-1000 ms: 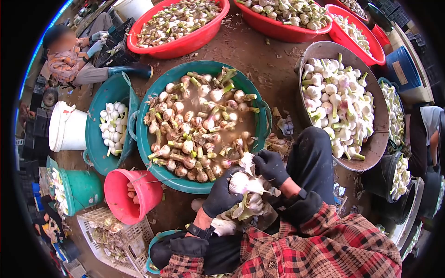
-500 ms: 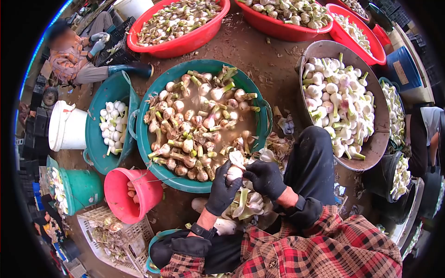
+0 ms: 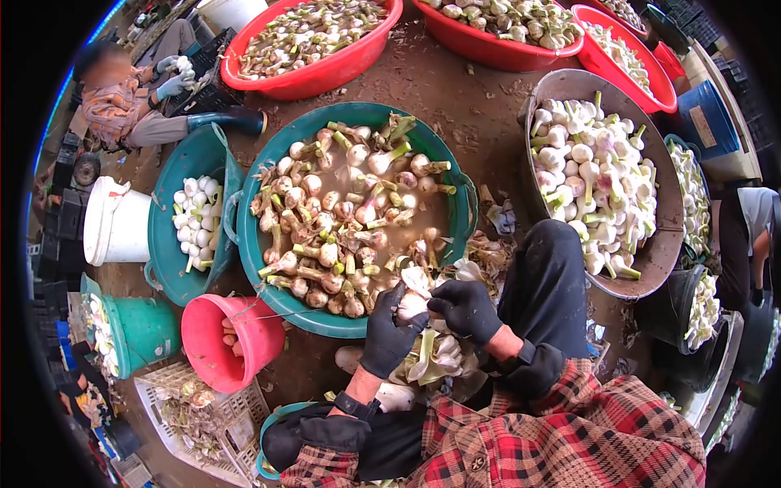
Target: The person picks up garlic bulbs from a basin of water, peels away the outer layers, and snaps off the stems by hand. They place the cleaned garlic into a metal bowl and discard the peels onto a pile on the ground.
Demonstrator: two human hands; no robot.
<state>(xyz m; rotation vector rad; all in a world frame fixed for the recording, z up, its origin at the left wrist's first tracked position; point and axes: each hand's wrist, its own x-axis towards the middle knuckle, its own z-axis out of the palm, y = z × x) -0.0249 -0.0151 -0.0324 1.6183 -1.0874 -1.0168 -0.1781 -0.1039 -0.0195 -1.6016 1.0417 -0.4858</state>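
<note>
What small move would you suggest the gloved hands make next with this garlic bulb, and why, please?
Probably peel the loose outer skin off with the right hand while the left hand steadies the garlic bulb: both hands grip it, skin flares from its top, and shed skins lie just below.

One head-worn wide view, steeply down and forward, close above the hands (image 3: pixel 389 337)

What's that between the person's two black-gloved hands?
A pale garlic bulb, pinched between the left hand and the right hand, with loose whitish-green skins hanging below it. The head view shows it.
</note>
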